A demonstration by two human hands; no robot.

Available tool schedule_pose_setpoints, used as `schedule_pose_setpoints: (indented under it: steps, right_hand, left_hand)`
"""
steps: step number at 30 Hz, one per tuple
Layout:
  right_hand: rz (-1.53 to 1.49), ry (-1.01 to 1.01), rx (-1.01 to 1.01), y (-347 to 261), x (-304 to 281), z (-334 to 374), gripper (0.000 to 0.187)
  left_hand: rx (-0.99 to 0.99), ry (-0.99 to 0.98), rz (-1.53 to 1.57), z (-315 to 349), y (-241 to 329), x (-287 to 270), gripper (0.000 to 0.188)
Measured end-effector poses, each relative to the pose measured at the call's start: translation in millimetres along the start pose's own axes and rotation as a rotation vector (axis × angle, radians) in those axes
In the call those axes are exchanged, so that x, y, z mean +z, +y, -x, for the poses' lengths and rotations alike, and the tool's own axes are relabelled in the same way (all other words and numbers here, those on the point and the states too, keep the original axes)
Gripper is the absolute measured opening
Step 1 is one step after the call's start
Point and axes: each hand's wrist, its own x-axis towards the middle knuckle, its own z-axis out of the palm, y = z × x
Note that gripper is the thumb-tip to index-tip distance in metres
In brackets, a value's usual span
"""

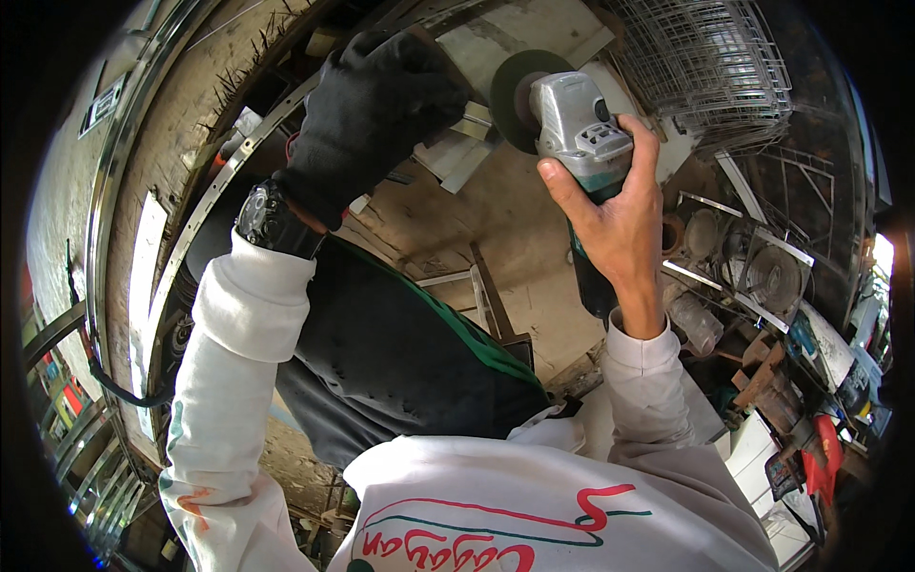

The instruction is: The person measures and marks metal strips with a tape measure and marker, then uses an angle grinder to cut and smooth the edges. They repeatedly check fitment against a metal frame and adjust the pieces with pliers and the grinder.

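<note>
My bare right hand (624,210) is wrapped round the body of an angle grinder (577,119) with a silver gear head and a dark green body. Its dark disc (519,100) faces left, towards my other hand, and a gap shows between the two. My left hand (381,119) wears a black glove, with its fingers curled at the upper middle. Whatever those fingers hold, if anything, is hidden by the glove. Beside the gloved fingertips are light metal pieces (457,157); whether the hand touches them I cannot tell. A black watch (272,217) sits on my left wrist.
A wire mesh stack (710,67) stands at the far right. Fan-like round parts (772,272), rusty scrap and a red tool (824,458) crowd the right side. A perforated metal strip (224,176) runs along the left. An angled metal piece (491,296) lies on the floor.
</note>
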Motion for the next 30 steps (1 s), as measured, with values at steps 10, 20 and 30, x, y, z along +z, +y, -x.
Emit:
schedule_pose_setpoints:
  steps: [10, 20, 30]
  right_hand:
    - [0.004, 0.006, 0.007, -1, 3, -2, 0.081]
    - [0.068, 0.033, 0.018, 5, 0, -16, 0.084]
    - [0.079, 0.011, 0.175, 19, -11, 10, 0.085]
  left_hand:
    - [0.006, 0.011, 0.014, 2, -1, 0, 0.021]
    - [-0.030, 0.038, -0.058, 0, 4, 5, 0.014]
    - [-0.057, -0.086, -0.263, 11, 36, 2, 0.028]
